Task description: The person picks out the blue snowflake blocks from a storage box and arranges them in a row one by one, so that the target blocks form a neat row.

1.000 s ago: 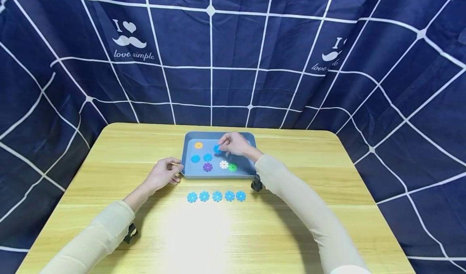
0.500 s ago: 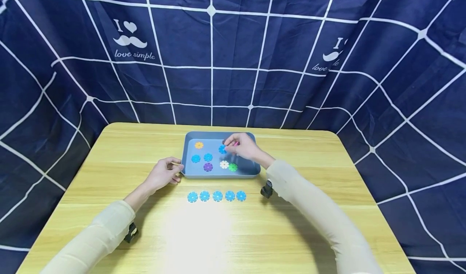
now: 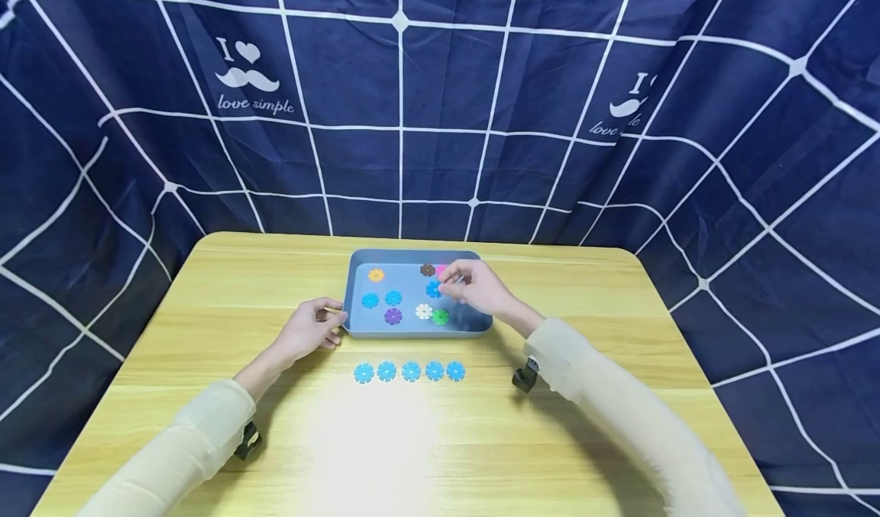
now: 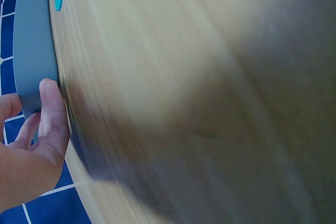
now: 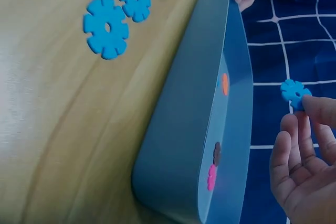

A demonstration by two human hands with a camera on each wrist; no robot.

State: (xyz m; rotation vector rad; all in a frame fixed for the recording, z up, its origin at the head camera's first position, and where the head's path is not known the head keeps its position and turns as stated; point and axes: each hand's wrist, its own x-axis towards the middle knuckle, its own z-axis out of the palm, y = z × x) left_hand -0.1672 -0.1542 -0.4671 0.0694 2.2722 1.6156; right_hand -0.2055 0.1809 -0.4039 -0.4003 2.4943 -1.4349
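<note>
Over the tray (image 3: 399,256), right hand (image 3: 479,288) has shifted rightward pinching a blue disc (image 3: 433,289), seemingly secured; left hand (image 3: 312,326) grips the tray.

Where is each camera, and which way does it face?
Head: on the head, facing forward and down at the tray; left hand, right hand and sleeves show.
Left wrist: on that wrist, facing the tray's outer wall and table; left hand shows.
Right wrist: on that wrist, facing along the tray; right hand shows, left hand partly.
Head and right wrist both show the held blue disc.
</note>
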